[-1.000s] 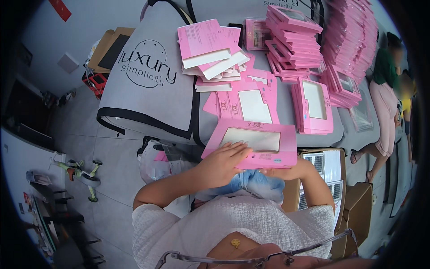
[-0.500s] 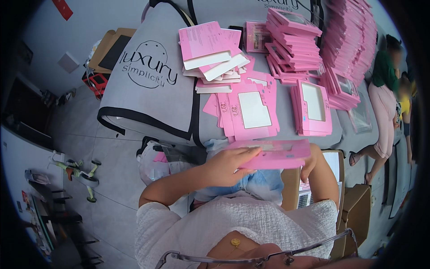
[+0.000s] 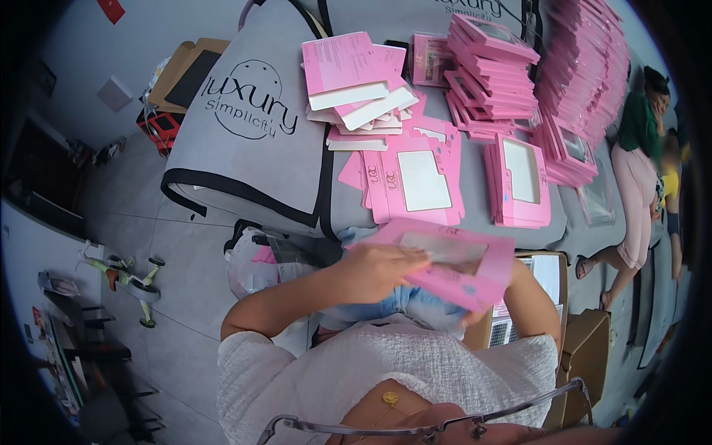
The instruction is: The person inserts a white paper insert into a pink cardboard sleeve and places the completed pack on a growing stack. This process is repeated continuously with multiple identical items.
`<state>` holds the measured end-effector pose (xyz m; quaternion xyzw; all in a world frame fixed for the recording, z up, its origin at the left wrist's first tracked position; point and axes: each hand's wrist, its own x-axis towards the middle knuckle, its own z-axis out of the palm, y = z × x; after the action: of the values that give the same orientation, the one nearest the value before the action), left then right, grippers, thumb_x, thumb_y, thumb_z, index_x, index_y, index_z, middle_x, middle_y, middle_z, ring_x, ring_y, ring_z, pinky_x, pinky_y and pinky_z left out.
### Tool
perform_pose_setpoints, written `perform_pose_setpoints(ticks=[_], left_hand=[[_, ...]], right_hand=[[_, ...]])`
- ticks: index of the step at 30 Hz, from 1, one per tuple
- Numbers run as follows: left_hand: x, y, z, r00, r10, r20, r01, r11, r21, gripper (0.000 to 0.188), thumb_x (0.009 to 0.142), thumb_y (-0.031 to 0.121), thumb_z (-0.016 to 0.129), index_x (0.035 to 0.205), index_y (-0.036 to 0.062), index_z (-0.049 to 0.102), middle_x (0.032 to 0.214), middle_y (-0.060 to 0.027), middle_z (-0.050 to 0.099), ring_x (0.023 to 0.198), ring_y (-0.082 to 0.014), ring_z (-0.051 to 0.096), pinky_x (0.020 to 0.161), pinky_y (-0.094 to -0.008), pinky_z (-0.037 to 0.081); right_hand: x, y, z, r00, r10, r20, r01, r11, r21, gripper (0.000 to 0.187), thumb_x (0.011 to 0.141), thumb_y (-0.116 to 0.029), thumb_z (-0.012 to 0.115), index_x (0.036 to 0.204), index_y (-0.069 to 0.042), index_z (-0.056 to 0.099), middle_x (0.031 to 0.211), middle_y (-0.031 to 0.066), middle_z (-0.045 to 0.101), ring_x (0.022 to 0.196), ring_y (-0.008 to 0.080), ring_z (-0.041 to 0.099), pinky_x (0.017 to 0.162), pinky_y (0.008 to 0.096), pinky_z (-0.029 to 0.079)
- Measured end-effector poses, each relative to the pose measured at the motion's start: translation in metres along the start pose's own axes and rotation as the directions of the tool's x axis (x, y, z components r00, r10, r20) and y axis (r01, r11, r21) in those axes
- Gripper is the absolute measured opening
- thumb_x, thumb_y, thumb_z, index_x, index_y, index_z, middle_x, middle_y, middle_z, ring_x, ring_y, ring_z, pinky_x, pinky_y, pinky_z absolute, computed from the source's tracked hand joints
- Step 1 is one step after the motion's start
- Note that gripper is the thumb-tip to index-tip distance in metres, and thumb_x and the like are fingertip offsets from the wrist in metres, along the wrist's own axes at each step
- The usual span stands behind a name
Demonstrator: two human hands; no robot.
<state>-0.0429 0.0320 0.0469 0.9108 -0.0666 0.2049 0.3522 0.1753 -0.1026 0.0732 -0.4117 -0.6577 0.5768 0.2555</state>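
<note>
Over my lap I hold a pink windowed box [image 3: 454, 261], its face turned upward and its right end tilted down toward me. My left hand [image 3: 382, 265] is closed on the box's left side, fingers lying over its face by the window. Most of my right hand [image 3: 475, 317] is hidden behind the box; fingertips show under its near right edge, gripping it. Just beyond, on the grey sofa, lie flat pink window cartons [image 3: 423, 182], with more pink and white cartons [image 3: 345, 67] piled behind them. To their right stands a small stack of pink windowed boxes [image 3: 523, 182].
Tall stacks of pink boxes [image 3: 493, 81] rise at the back right of the grey sofa [image 3: 252, 156]. An open cardboard box [image 3: 586, 348] is on the floor at my right. A plastic bag [image 3: 248, 274] sits left of my lap. Another person [image 3: 634, 163] stands at far right.
The box in my hands has tipped, so its windowed face shows more and its right end has dropped toward me. Both hands stay on it.
</note>
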Motion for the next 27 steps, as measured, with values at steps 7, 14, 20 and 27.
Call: perform_pose_setpoints(ticks=[7,14,20,27], left_hand=[[-0.006,-0.061,0.036,0.682,-0.728,-0.069,0.053,0.143,-0.988,0.022,0.093,0.005,0.049,0.114,-0.0006,0.056,0.105,-0.0083,0.062,0.094,-0.0149,0.060,0.083,-0.0298,0.050],[-0.016,-0.147,0.130,0.447,-0.889,0.101,-0.342,-0.274,-0.899,0.029,0.096,0.009,0.043,0.125,0.0058,0.049,0.125,-0.0111,0.052,0.112,-0.0253,0.053,0.093,-0.0392,0.047],[-0.024,-0.139,0.137,0.242,-0.962,0.127,-0.091,-0.153,-0.984,0.026,0.095,0.007,0.047,0.119,0.0030,0.052,0.118,-0.0101,0.057,0.108,-0.0241,0.056,0.094,-0.0407,0.045],[-0.030,-0.129,0.129,0.396,-0.916,-0.064,-0.065,0.042,-0.997,0.025,0.094,0.009,0.050,0.117,-0.0004,0.053,0.111,-0.0097,0.059,0.100,-0.0188,0.058,0.089,-0.0342,0.047]], right_hand=[[0.007,-0.013,-0.002,0.273,-0.411,-0.870,-0.152,0.874,-0.461,0.038,0.083,-0.006,0.056,0.121,0.000,0.054,0.125,0.0154,0.053,0.122,0.0317,0.045,0.103,0.0415,0.032],[0.140,0.124,0.023,0.735,-0.309,-0.603,-0.371,0.561,-0.740,0.044,0.093,-0.032,0.041,0.134,-0.014,0.046,0.141,0.0081,0.041,0.133,0.0280,0.031,0.111,0.0478,0.016],[0.126,0.184,0.000,0.552,-0.288,-0.782,-0.690,0.369,-0.623,0.049,0.093,-0.036,0.039,0.139,-0.018,0.039,0.146,0.0044,0.034,0.137,0.0258,0.025,0.111,0.0512,0.010],[0.044,0.179,-0.025,0.381,-0.296,-0.876,-0.873,0.196,-0.446,0.047,0.093,-0.029,0.040,0.137,-0.012,0.040,0.148,0.0109,0.026,0.137,0.0312,0.021,0.110,0.0535,0.013]])
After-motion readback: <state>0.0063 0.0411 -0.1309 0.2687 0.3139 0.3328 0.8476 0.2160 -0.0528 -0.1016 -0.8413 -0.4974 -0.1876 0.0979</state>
